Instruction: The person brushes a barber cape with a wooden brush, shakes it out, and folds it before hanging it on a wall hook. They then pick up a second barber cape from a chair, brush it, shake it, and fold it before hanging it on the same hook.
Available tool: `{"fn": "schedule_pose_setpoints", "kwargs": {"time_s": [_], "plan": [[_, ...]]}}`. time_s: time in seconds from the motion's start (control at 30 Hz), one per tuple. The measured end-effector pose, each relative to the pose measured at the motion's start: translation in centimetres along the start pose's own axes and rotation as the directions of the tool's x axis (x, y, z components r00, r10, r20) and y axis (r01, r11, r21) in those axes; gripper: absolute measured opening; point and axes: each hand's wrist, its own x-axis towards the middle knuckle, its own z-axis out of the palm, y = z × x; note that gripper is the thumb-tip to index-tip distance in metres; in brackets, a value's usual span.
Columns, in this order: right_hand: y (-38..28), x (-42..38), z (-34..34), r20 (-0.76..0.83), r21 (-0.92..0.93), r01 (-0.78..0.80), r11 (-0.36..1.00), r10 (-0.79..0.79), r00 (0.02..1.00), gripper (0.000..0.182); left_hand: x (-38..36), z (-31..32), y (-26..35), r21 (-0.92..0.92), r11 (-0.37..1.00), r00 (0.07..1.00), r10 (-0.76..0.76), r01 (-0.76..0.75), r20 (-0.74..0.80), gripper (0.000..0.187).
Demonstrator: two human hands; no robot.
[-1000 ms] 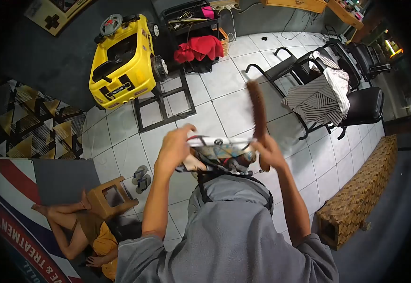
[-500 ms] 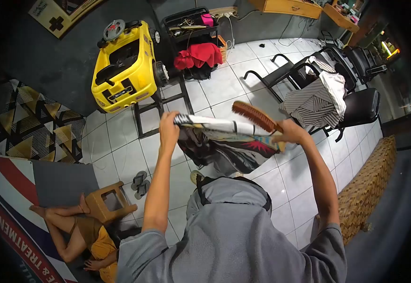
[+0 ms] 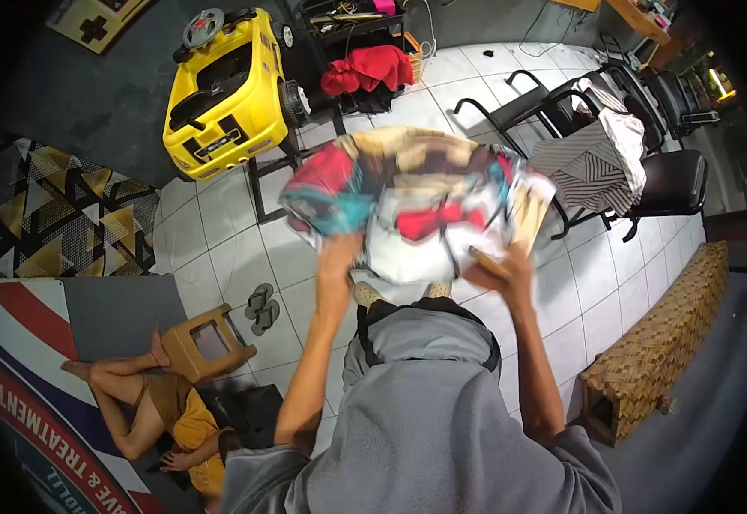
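Note:
A colourful printed cloth (image 3: 416,184) billows out in front of me, blurred by motion. My left hand (image 3: 339,257) is closed on its near left edge. At the near right edge, my right hand (image 3: 504,276) grips the cloth together with a wooden brush (image 3: 487,259). Only a short brown piece of the brush shows by the fingers; its bristles are hidden now. My feet stand on the tiles just under the cloth's near edge.
A yellow toy car (image 3: 228,94) sits on a dark frame at left. Black chairs (image 3: 669,184), one draped with a striped cloth (image 3: 592,167), stand right. A woven box (image 3: 656,343), stool (image 3: 206,343), sandals (image 3: 262,308) and a person in yellow (image 3: 189,428) are nearby.
The cloth has swung up and spread out, showing a different part of its print. Both hands have come lower and closer to my body. The brush has turned, its bristles no longer visible.

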Motion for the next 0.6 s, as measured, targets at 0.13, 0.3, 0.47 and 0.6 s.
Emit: {"fn": "schedule_pose_setpoints", "kwargs": {"time_s": [0.13, 0.3, 0.47, 0.6], "plan": [[4.5, -6.8, 1.7, 0.646, -0.373, -0.177, 0.911, 0.392, 0.655, 0.021, -14.0, 2.0, -4.2, 0.149, 0.909, 0.736, -0.405, 0.39, 0.543, 0.035], [2.4, -6.6, -1.7, 0.796, -0.093, -0.494, 0.864, 0.363, 0.485, 0.037, -14.6, -1.5, -3.7, 0.086, 0.824, 0.706, -0.529, 0.56, 0.47, 0.033], [-1.9, -5.2, -6.0, 0.783, 0.104, -0.915, 0.39, 0.535, 0.317, 0.031, -10.2, -4.7, -0.8, -0.154, 0.803, 0.719, -0.408, 0.575, 0.562, 0.031], [-0.7, -8.1, -6.9, 0.887, 0.172, -0.978, 0.117, 0.413, 0.206, 0.026, -10.8, -7.8, 0.3, -0.231, 0.172, 0.283, -0.414, 0.958, 0.865, 0.038]]}}
